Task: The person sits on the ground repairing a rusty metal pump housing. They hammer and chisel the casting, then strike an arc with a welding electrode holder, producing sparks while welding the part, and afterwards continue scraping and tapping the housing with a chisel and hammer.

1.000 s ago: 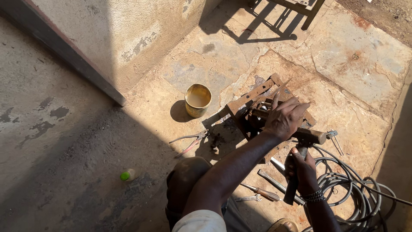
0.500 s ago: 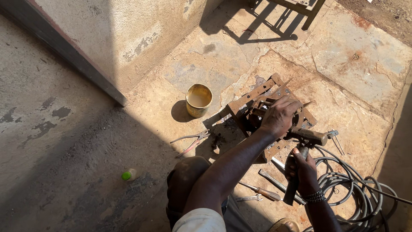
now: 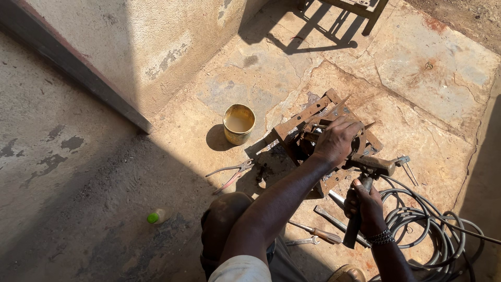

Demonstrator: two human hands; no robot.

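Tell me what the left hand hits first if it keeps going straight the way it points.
The left hand already rests on the rusty metal assembly; pushing farther up-right, it would probably meet that frame's far edge first, though depth is unclear.

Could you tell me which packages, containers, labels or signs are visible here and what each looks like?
Tin can: on the stone floor left of the rusty metal frame, round, open, yellowish.
Small bottle: lying in shade at lower left, pale with a green cap.
No signs or screens.
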